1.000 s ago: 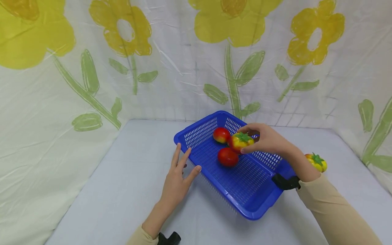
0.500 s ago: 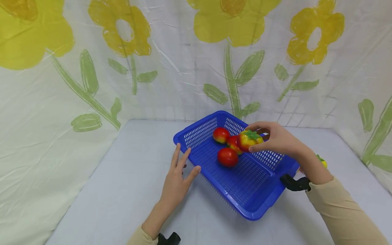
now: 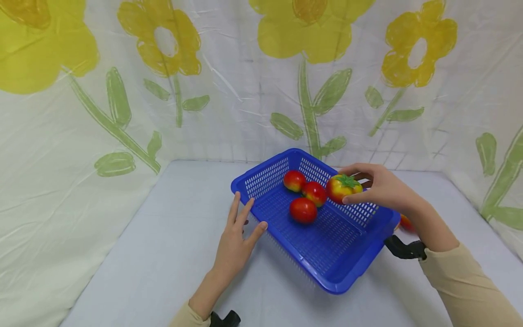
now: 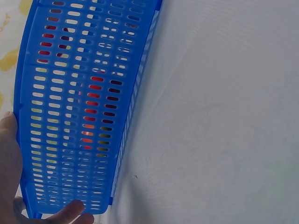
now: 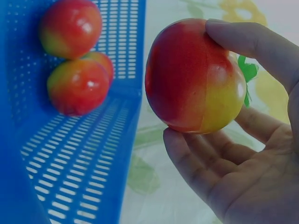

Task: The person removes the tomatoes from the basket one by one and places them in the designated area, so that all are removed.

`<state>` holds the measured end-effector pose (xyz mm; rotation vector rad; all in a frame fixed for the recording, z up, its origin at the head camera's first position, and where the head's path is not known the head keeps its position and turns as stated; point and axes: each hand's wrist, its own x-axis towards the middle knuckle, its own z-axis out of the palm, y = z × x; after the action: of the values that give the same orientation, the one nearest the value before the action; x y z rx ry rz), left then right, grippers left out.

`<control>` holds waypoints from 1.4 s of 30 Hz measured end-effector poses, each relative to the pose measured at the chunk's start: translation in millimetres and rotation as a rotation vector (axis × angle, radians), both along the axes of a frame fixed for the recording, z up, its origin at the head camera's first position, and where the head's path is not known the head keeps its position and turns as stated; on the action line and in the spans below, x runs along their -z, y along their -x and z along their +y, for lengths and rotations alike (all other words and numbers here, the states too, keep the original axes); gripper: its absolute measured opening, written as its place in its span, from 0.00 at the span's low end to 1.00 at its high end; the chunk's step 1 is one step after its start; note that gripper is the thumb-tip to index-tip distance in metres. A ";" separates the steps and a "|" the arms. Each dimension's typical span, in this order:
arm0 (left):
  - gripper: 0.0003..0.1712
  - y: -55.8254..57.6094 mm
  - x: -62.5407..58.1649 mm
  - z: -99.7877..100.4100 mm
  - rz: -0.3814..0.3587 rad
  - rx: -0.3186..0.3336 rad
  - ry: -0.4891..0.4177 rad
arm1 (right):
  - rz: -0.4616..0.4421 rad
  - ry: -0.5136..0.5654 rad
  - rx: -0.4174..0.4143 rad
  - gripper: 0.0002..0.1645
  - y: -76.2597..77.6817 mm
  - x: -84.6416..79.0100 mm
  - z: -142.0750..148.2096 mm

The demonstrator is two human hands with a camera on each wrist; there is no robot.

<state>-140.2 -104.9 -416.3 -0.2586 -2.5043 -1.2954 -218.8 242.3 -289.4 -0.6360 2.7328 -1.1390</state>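
Observation:
My right hand (image 3: pixel 377 184) pinches a red-and-yellow toy tomato (image 3: pixel 342 188) with a green leafy top, thumb on one side and fingertips on the other. It hangs above the far right side of a blue plastic basket (image 3: pixel 302 261); in the right wrist view the held tomato (image 5: pixel 194 77) appears apart from the basket wall. Three more tomatoes (image 3: pixel 303 210) lie close together inside the basket. My left hand (image 3: pixel 234 245) has its fingers extended, with fingertips at the basket's left rim. The left wrist view shows fingers (image 4: pixel 67 212) by the slotted basket wall (image 4: pixel 74 116).
Another red toy tomato (image 3: pixel 407 223) sits on the white table (image 3: pixel 175 227) right of the basket, mostly hidden by my right wrist. Behind the table hangs a white curtain (image 3: pixel 237 122) printed with yellow flowers.
My right hand has moved right with the tomato, away from the others in the basket, uncovering the one behind it. The left hand and basket have stayed nearly still.

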 end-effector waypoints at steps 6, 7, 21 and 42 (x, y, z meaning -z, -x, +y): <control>0.40 -0.4 0.8 -0.2 0.000 -0.003 -0.001 | -0.002 0.013 0.015 0.37 -5.2 -1.0 5.8; 0.40 -0.4 0.9 -0.3 0.002 -0.003 -0.001 | -0.004 0.015 0.019 0.37 -6.4 -1.3 6.8; 0.40 -0.7 2.2 -0.6 -0.011 0.000 -0.003 | 0.005 0.034 0.106 0.40 -17.7 2.8 26.1; 0.40 0.8 2.8 0.2 0.018 0.002 0.003 | 0.081 -0.050 0.183 0.37 -30.7 2.2 83.3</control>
<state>-141.0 -104.7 -419.1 -0.2718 -2.4920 -1.2845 -188.1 325.6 -291.6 -0.4422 2.9294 -1.0984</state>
